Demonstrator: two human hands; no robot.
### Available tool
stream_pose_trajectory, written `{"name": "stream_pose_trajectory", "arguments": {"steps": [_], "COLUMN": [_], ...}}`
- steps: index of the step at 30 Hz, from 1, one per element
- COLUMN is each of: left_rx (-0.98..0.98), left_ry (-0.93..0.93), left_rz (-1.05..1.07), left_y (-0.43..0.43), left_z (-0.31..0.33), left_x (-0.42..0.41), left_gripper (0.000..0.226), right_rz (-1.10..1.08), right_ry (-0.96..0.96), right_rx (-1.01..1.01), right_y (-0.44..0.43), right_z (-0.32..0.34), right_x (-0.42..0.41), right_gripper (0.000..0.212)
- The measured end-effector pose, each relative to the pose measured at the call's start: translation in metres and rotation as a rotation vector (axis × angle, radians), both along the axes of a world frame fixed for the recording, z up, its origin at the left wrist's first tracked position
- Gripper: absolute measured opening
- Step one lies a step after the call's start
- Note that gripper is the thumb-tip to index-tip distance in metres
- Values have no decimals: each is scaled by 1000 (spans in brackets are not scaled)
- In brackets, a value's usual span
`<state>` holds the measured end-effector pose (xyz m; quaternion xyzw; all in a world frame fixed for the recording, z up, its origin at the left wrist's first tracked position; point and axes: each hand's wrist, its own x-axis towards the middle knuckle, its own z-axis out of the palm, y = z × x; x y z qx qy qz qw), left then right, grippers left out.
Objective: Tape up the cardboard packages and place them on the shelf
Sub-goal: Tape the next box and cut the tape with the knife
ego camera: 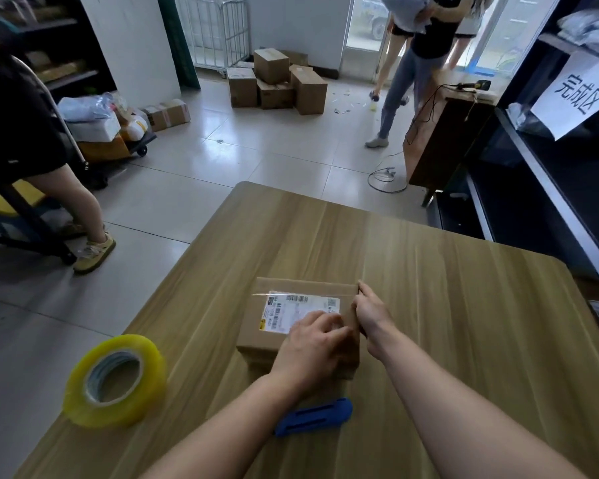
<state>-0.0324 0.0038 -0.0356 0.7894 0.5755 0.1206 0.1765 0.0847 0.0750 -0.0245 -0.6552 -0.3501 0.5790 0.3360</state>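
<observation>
Looking down from the head view, the cardboard package [260,337] sits on the counter [446,288], about midway across and toward its near edge. The left grip [317,344] rests on the package's top with its fingers laid over the shipping label [291,311], grasping nothing. The right grip [370,312] is released too, its straight fingers pressing along the package's right edge. A glossy strip of clear tape appears to run across the top and over the label, so I judge the sealing close to done, with the strip's end being smoothed down the side. The tape roll [115,380] lies by the counter's left edge and the blue cutter [313,416] lies just nearer than the package; neither is touched. What remains is lifting the package to the shelf [540,188] beyond the counter's right edge. A paper sign [574,95] hanging there reads "完成区". The label carries barcodes and a yellow-and-black mark; its print is too small to read.
</observation>
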Motion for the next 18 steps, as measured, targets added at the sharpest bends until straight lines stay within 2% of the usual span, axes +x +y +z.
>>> {"name": "stream_pose_trajectory", "arguments": {"steps": [2, 4, 7, 11, 15, 18], "left_rx": [-79, -159, -133, -6, -136, -212], "left_ry": [-6, -77, -143, 3, 183, 299], "left_rz": [-44, -42, 109, 338, 393, 376], "left_y": [5, 14, 35, 70, 102, 111], "left_z": [-6, -7, -4, -1, -11, -28], "left_x": [2, -4, -23, -57, -73, -75], "left_gripper": [38, 35, 31, 34, 43, 58], "right_rz": [31, 67, 182, 363, 580, 695], "right_ry": [-97, -261, -517, -837, -1085, -1178], "right_rx": [10, 40, 59, 215, 291, 309], "right_y": [6, 16, 28, 43, 59, 65], "right_z": [-8, -22, -30, -32, -36, -42], "right_x": [-2, -2, -2, -7, -21, -34], "right_gripper": [52, 43, 31, 37, 47, 60]}}
